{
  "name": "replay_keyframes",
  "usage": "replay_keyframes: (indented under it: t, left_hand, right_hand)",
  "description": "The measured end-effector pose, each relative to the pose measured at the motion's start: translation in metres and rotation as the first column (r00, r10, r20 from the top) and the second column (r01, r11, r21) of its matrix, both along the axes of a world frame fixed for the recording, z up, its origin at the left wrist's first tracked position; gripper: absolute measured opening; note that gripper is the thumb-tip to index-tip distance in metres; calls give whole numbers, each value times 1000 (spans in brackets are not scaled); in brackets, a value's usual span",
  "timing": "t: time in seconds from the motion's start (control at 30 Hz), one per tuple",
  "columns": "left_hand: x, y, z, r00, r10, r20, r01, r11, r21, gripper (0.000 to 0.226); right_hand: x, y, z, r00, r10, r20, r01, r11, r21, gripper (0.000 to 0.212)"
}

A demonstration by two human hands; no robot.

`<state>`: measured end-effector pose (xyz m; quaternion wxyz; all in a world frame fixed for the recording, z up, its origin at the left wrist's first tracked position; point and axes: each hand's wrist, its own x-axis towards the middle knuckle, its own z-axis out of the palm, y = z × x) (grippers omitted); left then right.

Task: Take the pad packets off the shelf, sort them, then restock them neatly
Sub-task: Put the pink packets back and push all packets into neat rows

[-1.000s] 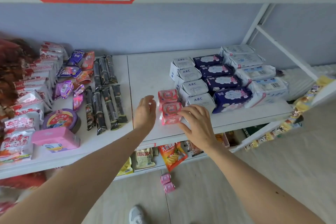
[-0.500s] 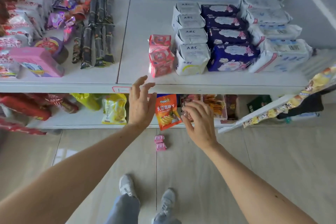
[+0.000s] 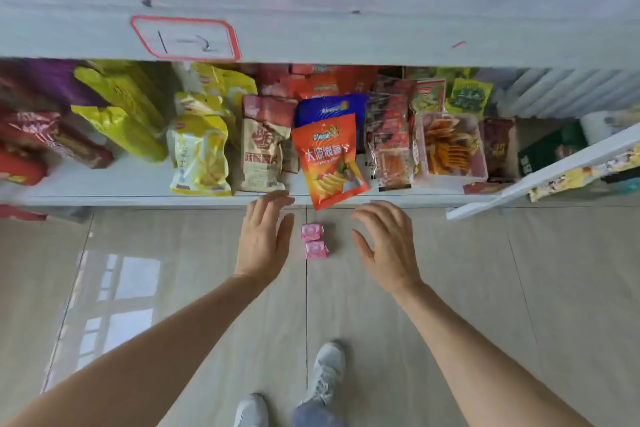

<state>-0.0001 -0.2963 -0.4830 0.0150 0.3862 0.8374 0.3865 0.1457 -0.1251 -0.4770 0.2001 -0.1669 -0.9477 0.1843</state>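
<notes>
Two small pink pad packets (image 3: 313, 241) lie on the floor (image 3: 450, 288), one touching the other. Two hands are in view, the left hand (image 3: 265, 239) and the right hand (image 3: 386, 246), each empty with fingers spread. Two grey shoes (image 3: 325, 371) show at the bottom. On the lower shelf (image 3: 138, 184) there is one orange chip bag (image 3: 327, 163), one blue bag (image 3: 329, 109) behind it, one brown bag (image 3: 263, 149) and one clear tray of snacks (image 3: 448, 146). One red-bordered label (image 3: 185, 38) sits on the upper shelf edge. The yellow bags cannot be counted surely.
</notes>
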Motion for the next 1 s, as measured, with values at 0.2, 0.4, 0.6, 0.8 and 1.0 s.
replay_keyframes:
  t: [0.2, 0.4, 0.6, 0.8, 1.0]
  left_hand:
    - [-4, -17, -173, 991, -85, 100, 93, 993, -78, 28]
    - [-25, -3, -329, 947, -175, 270, 231, 954, -192, 39]
    - [-62, 16, -436, 863, -303, 404, 437, 849, -298, 60]
    - [-83, 31, -477, 844, -360, 396, 502, 791, -349, 71]
    - [-86, 41, -494, 838, -371, 399, 511, 789, -340, 68]
  right_hand:
    - [1, -6, -168, 998, 26, 60, -25, 999, -21, 22]
    - [-10, -2, -320, 986, 38, 160, -29, 998, -58, 32]
    - [-26, 9, -420, 912, 193, 362, -97, 959, -267, 60]
    - [-40, 11, -471, 861, 216, 460, -50, 937, -346, 71]
    - [-31, 11, -493, 909, 120, 399, 20, 944, -330, 52]
